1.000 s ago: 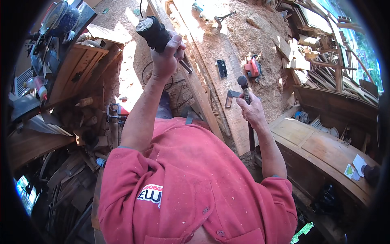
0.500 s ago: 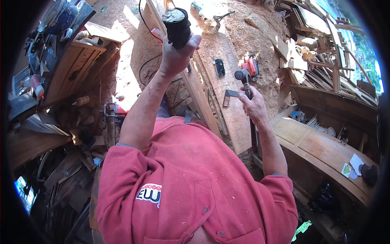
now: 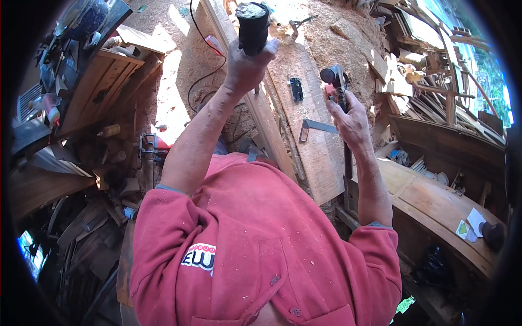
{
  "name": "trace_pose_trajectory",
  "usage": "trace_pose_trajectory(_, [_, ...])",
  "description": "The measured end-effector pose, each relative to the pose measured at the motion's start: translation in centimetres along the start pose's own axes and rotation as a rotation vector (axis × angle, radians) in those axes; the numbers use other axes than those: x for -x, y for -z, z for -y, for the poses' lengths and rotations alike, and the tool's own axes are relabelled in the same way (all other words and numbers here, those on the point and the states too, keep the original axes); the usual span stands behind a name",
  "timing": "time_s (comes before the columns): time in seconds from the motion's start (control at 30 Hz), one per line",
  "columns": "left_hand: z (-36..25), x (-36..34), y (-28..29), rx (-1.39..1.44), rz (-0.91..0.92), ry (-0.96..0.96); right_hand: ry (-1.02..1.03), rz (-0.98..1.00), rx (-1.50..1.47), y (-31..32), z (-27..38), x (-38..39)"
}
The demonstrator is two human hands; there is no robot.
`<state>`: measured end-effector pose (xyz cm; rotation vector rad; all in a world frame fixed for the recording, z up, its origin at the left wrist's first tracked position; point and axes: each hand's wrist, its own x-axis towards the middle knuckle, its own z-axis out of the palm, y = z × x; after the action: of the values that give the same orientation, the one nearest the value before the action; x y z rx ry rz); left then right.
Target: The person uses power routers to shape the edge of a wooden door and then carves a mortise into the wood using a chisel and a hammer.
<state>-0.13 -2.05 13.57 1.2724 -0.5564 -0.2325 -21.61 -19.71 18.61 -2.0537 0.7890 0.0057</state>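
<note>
Hands are well apart, left hand point(image 3: 247, 68) clamped round some chunky black-handled tool point(image 3: 253, 31) above the long board point(image 3: 270, 126), right hand point(image 3: 354, 124) wrapped around a hammer point(image 3: 336, 75) over by the wide plank point(image 3: 321, 163), which has a carpenter's square point(image 3: 321, 125) just lying on it.

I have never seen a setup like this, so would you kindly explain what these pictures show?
There is no machine here: a person works with two bare hands. The view comes from a fisheye camera worn on the head, looking down, so straight edges bend and the wearer's red shirt shows below. The left hand grips a black-handled tool, probably a chisel; the right hand holds a hammer. A try square and a small rectangular black object lie on a flat wooden board, beside a long wooden beam.
</note>
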Motion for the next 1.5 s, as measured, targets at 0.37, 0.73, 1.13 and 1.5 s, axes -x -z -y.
trace_pose_trajectory(0.37, [0.2, 3.7, 0.1, -0.022, -0.037, -0.04, 0.86, -0.409, 0.237, 2.3, 15.6, 1.5])
trace_pose_trajectory(0.73, [1.1, 4.8, -0.4, -0.341, 0.034, -0.289, 1.165, -0.341, 0.455, 3.4, 19.8, 0.3])
trace_pose_trajectory(1.13, [-0.3, 2.6, 0.1, 0.241, -0.071, 0.118, 0.222, 0.276, -0.308, 2.0, 6.9, 0.4])
trace_pose_trajectory(1.5, [-1.8, 2.3, 0.2, 0.233, -0.062, -0.018, 0.031, -0.207, -0.478, -1.9, -4.8, 6.2])
